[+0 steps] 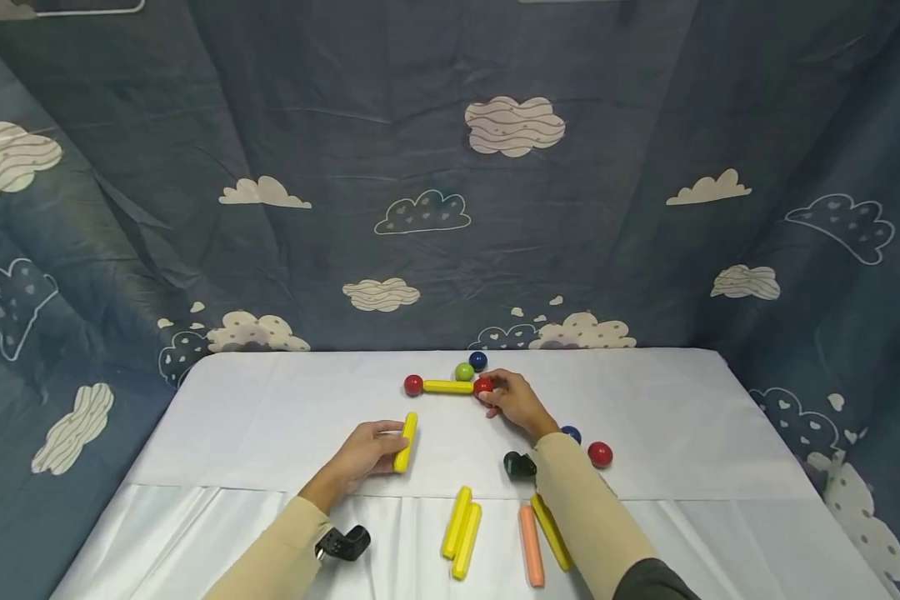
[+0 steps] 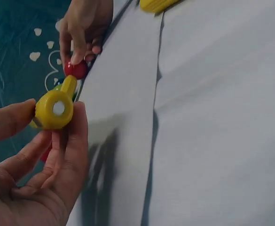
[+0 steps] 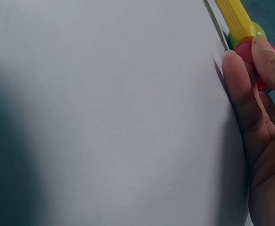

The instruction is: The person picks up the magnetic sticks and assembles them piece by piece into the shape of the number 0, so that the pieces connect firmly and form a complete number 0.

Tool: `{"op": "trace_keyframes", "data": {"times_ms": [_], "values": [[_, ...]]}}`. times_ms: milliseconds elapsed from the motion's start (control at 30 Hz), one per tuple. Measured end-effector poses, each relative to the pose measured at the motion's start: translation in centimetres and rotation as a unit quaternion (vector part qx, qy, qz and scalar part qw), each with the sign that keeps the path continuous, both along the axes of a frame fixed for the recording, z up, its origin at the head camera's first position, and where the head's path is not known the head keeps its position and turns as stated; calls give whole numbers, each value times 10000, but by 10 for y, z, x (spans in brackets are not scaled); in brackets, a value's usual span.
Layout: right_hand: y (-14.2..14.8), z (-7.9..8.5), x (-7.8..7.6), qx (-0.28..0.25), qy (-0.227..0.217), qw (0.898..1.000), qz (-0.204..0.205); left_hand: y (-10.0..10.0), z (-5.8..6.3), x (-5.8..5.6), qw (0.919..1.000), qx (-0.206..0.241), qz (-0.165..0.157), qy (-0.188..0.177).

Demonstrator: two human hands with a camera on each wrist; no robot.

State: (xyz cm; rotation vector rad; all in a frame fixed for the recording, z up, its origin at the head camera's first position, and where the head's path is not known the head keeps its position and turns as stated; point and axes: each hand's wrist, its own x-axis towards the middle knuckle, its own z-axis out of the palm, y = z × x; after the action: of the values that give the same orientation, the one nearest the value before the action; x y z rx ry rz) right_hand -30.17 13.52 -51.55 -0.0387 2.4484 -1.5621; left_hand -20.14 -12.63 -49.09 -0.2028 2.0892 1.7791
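Pinching yellow stick (image 1: 406, 443) with white-dotted end between fingertips (image 2: 79, 113) of left hand (image 1: 369, 453); gripping shiny red ball (image 1: 482, 384) in right hand (image 1: 520, 404).

A plain beige fabric sleeve (image 1: 273, 546) is worn above the bare left hand (image 1: 372, 451), and a matching beige fabric sleeve (image 1: 587, 504) above the bare right hand (image 1: 522, 407); farther up, dark cloth (image 1: 654, 582) is seen. A rounded black camera housing (image 1: 348, 543) is strapped at the left wrist, a similar black housing (image 1: 519, 466) at the right.
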Motion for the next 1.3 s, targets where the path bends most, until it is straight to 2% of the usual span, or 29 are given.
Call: {"op": "trace_keyframes", "data": {"times_ms": [233,467,767,1000,1300], "values": [[1,-2,0,-118,114,9999,16,4,-4,-23,9983,198,513,-217],[2,-4,0,-129,-5,9999,-24,6,-9,-38,9939,-49,1002,-451],[2,-5,1,-188,-33,9998,-68,12,-8,-46,9928,-12,1129,-409],[1,-2,0,-125,-25,9999,-101,15,-5,-45,9923,-600,1083,-107],[1,-4,-1,-225,-69,9997,-26,15,-5,-47,9854,-1378,958,299]]}}
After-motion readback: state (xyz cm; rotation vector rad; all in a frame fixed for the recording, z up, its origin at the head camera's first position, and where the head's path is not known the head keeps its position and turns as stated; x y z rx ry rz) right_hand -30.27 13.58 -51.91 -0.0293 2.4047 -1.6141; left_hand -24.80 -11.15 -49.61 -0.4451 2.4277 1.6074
